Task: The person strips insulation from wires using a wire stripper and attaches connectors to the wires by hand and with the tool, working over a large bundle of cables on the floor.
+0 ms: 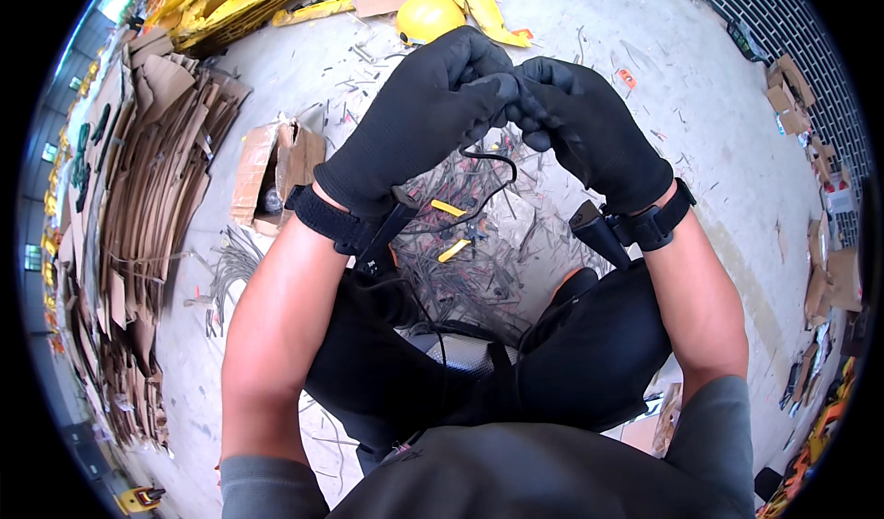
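My left hand (419, 114), in a black glove, is closed with its fingers curled inward. A thin black cable (514, 171) runs from beneath it, loops and drops toward the floor. My right hand (599, 128), also gloved, meets the left at the fingertips in a pinch; whatever lies between those fingers is hidden by the gloves. Below the hands, a tool with two yellow handles (451, 250) lies on a heap of cut wire scraps (479, 279) between my legs. Its working end cannot be made out.
A yellow hard hat (431, 18) sits just beyond my hands, near yellow panels (226, 3). To the left stand an open cardboard box (253, 174) and a tall stack of flattened cardboard (152, 187). More cardboard pieces (790, 95) lie along the dark wall at right.
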{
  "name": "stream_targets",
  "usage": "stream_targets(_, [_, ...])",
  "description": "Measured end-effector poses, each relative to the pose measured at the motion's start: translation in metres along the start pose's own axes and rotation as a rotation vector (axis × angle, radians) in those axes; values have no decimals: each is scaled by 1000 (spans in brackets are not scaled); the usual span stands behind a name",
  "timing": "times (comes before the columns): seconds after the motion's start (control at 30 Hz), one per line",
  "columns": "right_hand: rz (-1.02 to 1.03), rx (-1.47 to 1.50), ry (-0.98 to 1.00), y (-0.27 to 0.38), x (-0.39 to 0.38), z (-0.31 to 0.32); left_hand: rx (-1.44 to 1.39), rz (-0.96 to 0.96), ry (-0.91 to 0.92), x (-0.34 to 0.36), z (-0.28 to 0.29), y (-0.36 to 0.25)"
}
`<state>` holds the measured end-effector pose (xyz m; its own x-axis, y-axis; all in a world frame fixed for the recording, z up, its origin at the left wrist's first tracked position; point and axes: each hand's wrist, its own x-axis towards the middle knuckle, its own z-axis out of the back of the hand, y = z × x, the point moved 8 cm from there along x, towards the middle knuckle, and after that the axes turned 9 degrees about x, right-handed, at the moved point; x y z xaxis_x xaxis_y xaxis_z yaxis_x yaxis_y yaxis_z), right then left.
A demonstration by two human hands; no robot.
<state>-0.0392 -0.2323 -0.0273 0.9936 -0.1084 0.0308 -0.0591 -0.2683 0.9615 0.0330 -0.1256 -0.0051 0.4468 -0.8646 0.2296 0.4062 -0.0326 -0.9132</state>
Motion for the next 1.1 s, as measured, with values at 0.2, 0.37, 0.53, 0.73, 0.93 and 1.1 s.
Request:
stream_targets(0.2, [54,-61,-27,8,4,-1,-73,47,-64,-1,7,9])
stream_targets(0.37, [34,-24,-26,2,4,12,114,-119,-59,-5,-3,-15])
stream_targets(0.53, [23,58,-49,0,1,15,318,-201,-202,-8,-4,-24])
stream_targets(0.73, [77,25,-9,6,-1,9,306,-171,-213,-7,-4,-24])
stream_targets(0.93, [85,10,-11,7,-1,9,191,-143,-186,-5,-5,-20])
stream_targets(1.1, [70,134,15,6,0,3,18,-110,-174,0,0,-18])
